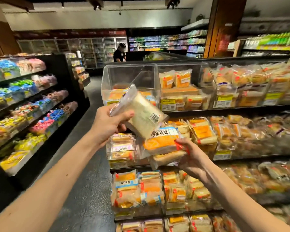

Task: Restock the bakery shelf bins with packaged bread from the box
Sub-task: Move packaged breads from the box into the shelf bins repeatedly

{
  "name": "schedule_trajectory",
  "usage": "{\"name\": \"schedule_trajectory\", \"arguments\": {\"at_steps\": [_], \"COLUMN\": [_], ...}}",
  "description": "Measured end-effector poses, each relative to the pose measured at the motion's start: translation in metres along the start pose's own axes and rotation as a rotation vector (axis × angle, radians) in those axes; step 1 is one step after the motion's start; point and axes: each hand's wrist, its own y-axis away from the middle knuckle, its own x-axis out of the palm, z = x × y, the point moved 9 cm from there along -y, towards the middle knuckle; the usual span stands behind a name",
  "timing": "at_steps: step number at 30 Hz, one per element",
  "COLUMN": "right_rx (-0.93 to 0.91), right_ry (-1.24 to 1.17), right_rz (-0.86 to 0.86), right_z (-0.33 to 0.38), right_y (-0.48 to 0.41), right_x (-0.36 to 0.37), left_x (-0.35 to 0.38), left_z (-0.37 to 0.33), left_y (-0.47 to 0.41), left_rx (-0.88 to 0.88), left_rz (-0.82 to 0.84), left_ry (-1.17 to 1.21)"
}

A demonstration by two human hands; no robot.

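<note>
While both hands are raised before the bakery shelf [233, 108], the left hand [107, 124] curls around a tilted clear packet of pale sliced bread [141, 114], just below the front of the top clear bin [129, 76]. Lower and right of that bin, the right hand [191, 158] grips a stack of orange-topped bread packets [159, 143], touching the pale one. Restocking seems partway done. That bin holds only a low layer, while the neighbouring bins [179, 91] to its right and the lower bins [151, 186] beneath it look well filled. No box is visible. The packets look soft, glossy and sealed.

Two wrapped bread packs [157, 131] — aloft, overlapping
</note>
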Motion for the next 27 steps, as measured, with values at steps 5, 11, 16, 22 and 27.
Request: {"name": "schedule_trajectory", "arguments": {"at_steps": [5,11,16,22,27], "right_rx": [-0.032,-0.155,-0.271,-0.334,-0.343], "right_ry": [0.061,0.084,0.111,0.168,0.204], "right_rz": [-0.004,-0.035,-0.052,0.016,0.056], "right_z": [0.013,0.045,0.075,0.110,0.154], "right_y": [-0.042,-0.081,-0.104,-0.122,-0.140], "right_x": [0.027,0.049,0.057,0.073,0.084], "left_x": [0.001,0.001,0.009,0.020,0.030], "left_z": [-0.033,-0.007,0.020,0.034,0.036], "left_y": [-0.029,-0.082,-0.126,-0.161,-0.183], "left_rx": [0.386,0.475,0.310,0.143,-0.150], "left_rz": [0.164,0.400,0.553,0.286,0.260], "left_ry": [-0.213,-0.353,-0.265,-0.117,-0.019]}}
